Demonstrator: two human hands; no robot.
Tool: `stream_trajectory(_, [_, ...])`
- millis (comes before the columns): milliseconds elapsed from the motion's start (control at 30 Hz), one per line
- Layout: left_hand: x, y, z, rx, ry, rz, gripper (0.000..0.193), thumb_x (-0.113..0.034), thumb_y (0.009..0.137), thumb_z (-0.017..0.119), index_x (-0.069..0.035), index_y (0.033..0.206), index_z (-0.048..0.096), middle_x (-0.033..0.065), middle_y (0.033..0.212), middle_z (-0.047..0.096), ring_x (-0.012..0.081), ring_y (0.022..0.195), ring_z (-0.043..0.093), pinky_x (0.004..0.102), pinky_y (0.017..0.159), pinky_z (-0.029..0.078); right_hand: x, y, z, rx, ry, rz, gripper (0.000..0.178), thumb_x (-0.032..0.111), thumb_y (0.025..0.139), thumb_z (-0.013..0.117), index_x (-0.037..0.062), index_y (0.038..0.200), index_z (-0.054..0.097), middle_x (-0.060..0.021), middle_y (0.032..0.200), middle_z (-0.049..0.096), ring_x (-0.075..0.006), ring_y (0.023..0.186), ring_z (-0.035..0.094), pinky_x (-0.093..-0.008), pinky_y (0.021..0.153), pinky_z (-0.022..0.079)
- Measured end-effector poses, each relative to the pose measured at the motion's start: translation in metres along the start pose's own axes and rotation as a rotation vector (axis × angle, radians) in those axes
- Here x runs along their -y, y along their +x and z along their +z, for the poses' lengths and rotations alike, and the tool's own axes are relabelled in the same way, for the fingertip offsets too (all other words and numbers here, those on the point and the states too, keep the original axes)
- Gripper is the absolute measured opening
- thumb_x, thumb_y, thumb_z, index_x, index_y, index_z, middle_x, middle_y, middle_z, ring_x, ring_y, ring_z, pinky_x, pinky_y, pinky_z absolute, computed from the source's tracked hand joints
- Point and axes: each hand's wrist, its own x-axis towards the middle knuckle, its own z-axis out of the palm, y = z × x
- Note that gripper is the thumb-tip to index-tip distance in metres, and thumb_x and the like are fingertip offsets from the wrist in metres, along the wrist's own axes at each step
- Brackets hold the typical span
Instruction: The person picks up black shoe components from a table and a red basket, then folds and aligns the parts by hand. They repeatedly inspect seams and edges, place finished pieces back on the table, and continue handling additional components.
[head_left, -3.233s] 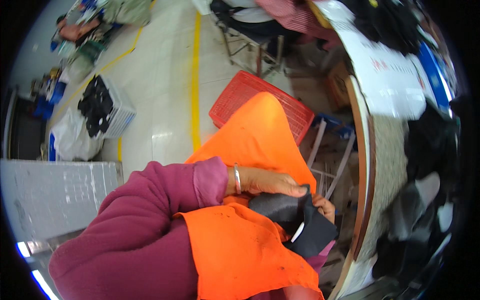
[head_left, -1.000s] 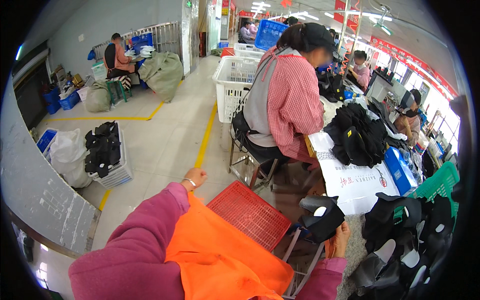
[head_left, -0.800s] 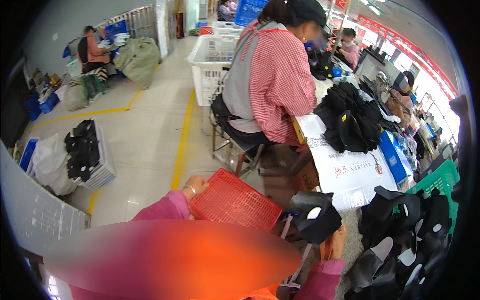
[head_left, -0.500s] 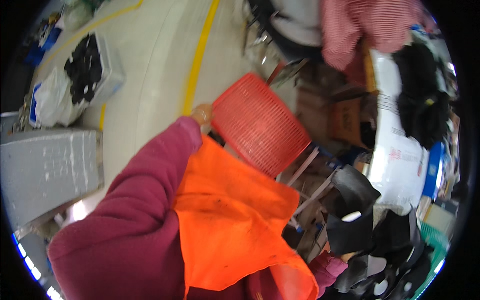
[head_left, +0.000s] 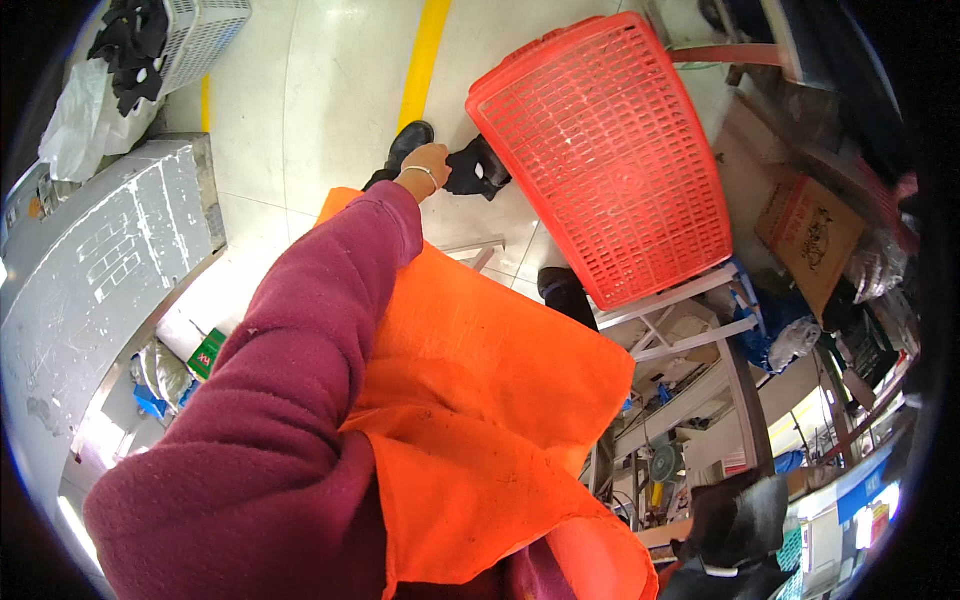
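Note:
My left hand (head_left: 427,168), with a bracelet at the wrist, reaches forward over the floor. Its fingers are closed on a black cut-out piece (head_left: 477,167) that has openings in it. Just right of that piece is a red slatted plastic basket (head_left: 615,150) on a pale metal frame (head_left: 675,298). Out of sight is my right hand. More black pieces (head_left: 738,520) show at the lower right, partly cut off by the picture's rim. An orange apron (head_left: 480,370) covers my lap.
To the left stands a scuffed grey bench (head_left: 120,240). Beyond it are a white plastic bag (head_left: 90,125) and a pale basket (head_left: 205,40) with black pieces. A yellow line (head_left: 425,60) crosses the floor. A cardboard box (head_left: 812,245) lies at the right.
My view has swung down and to the right. A black piece now shows at my left hand, and the red basket appears larger and farther from it. My right sleeve has left view.

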Motion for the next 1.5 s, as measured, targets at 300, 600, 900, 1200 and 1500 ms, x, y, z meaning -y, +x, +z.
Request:
stream_trajectory(300, [0.034,0.080,0.088,0.123,-0.072,-0.036,0.048,-0.024,0.083,0.073,-0.006,0.124,0.054,0.0178,0.126,0.056,0.0340,0.114,0.059,0.0407,0.094,0.050,0.013,-0.002,0.092,0.165,-0.385,-0.090,0.037,0.025,0.085,0.067,0.0006,0.112,0.062,-0.0089,0.106,0.066,-0.0223,0.097,0.064,-0.0354,0.083,0.054])
stream_trajectory(600, [0.053,0.097,0.143,0.242,-0.101,-0.007,0.033,-0.029,0.085,0.059,-0.001,0.101,0.066,0.0253,0.104,0.064,0.0398,0.102,0.061,0.0442,0.090,0.049,0.045,-0.008,0.136,0.311,-0.629,-0.292,0.043,0.031,0.083,0.069,-0.0001,0.112,0.062,-0.0092,0.108,0.066,-0.0239,0.101,0.063,-0.0371,0.086,0.052])
stream_trajectory(900, [0.007,-0.073,-0.092,0.558,-0.836,0.172,0.025,-0.002,0.070,0.050,-0.002,0.088,0.067,-0.0001,0.077,0.064,0.0114,0.069,0.059,0.0292,0.059,0.048,0.012,-0.034,0.016,0.211,0.297,0.105,0.008,0.009,0.089,0.066,0.0043,0.095,0.064,-0.0020,0.097,0.061,-0.0095,0.083,0.052,-0.0243,0.078,0.042])
stream_trajectory(1200, [-0.236,-0.269,-0.321,0.598,-0.971,0.820,0.041,-0.025,0.073,0.063,0.006,0.100,0.065,0.0053,0.098,0.066,0.0156,0.090,0.060,0.0286,0.082,0.047,0.033,-0.080,-0.067,0.179,0.529,0.044,0.017,0.018,0.088,0.067,0.0037,0.084,0.059,-0.0045,0.085,0.055,-0.0191,0.090,0.050,-0.0353,0.089,0.038])
stream_trajectory(1500, [-0.655,-0.382,-0.291,1.261,-1.159,1.096,0.023,-0.013,0.094,0.056,-0.003,0.114,0.057,0.0066,0.109,0.064,0.0180,0.099,0.063,0.0365,0.092,0.048,0.001,-0.133,-0.144,-0.103,0.813,-0.070,0.019,0.017,0.088,0.067,0.0017,0.083,0.059,-0.0081,0.085,0.057,-0.0201,0.087,0.052,-0.0344,0.083,0.041])
